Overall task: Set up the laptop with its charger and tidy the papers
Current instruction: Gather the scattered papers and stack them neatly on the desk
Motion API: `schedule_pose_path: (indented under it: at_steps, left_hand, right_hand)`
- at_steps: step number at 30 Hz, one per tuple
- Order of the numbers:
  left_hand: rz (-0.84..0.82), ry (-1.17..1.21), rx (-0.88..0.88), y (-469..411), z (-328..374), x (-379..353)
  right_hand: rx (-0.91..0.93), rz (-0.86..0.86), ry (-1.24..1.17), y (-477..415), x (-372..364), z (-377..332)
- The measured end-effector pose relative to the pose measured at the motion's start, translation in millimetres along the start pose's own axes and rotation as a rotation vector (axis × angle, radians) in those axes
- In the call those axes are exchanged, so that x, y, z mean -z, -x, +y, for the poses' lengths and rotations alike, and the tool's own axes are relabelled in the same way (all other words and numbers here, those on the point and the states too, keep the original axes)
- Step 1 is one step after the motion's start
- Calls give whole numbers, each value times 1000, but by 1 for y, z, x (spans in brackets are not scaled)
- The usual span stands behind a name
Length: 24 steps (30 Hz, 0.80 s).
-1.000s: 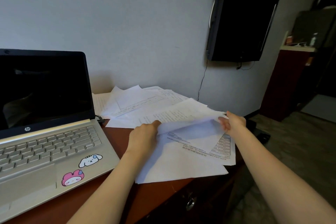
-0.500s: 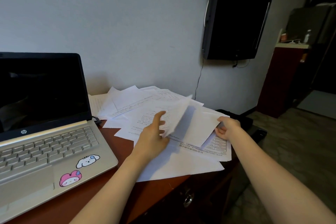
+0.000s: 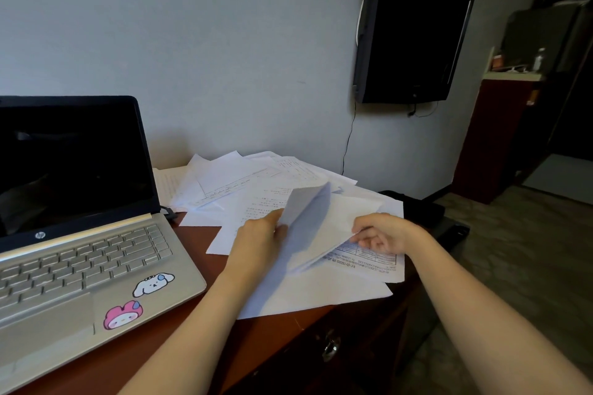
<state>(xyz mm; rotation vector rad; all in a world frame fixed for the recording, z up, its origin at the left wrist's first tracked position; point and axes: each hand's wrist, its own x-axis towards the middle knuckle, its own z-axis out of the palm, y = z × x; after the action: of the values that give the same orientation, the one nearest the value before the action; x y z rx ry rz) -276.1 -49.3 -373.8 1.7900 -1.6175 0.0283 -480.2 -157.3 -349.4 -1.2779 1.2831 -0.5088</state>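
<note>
**Head view: one sheet lifted, papers loose on the worktop**

Head view, the only one.

- Laptop (image 3: 80, 234): open on the left of the worktop (image 3: 272, 337), screen dark, left side cut off by the frame. Two stickers on the palm rest, a pink one (image 3: 123, 314) and a white dog (image 3: 154, 279).
- A dark plug (image 3: 168, 212) sits at the laptop's right rear corner. It is too small and shadowed to tell whether it is the charger.
- Papers (image 3: 244, 183): fanned in an overlapping spread to the right of the laptop, from the wall to the front edge. The print is too fine to read.
- Lifted sheet (image 3: 313, 218): bent upward above the spread, between my hands.
- My right hand (image 3: 385, 234): fingers curled, thumb on top, pinching the sheet's right edge.
- My left hand (image 3: 260, 240): against the sheet's left edge. Its fingertips are behind the paper, so I cannot tell whether they grip or only prop it.
- Dark object (image 3: 420, 208): behind the right end of the papers, shape unclear.
- TV (image 3: 414, 26): on the wall, top cut off.
</note>
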Motion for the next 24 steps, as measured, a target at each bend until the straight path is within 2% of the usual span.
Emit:
schedule_pose_path:
  at_steps: [2,4,6,9,11,15,18,19,22,24]
  left_hand:
    - [-22,-5,-46,3,6,-2]
    - [-19,-21,-114,7,12,-4]
    - [-22,-33,-170,10,15,-4]
    - [-8,-47,-193,9,13,-5]
    - [16,-31,-210,8,10,-7]
    - [21,-112,-263,9,9,-12]
    - [101,-58,-324,13,11,-16]
    - [69,-47,-315,15,14,-16]
    - [-211,-140,-242,15,18,-17]
    - [-228,-273,-258,14,19,-19]
  right_hand:
    - [-23,-187,125,9,-5,-2]
    - [-27,-270,143,12,-10,-3]
    - [-2,-167,3,7,-12,-4]
    - [73,160,-309,-8,-7,3]
    - [89,226,-323,-12,-3,9]
    - [36,90,-52,2,-8,10]
    - [16,45,34,7,-15,8]
    - [11,22,62,7,-16,8]
    - [26,-115,46,11,-18,7]
    - [71,-192,-25,15,-18,8]
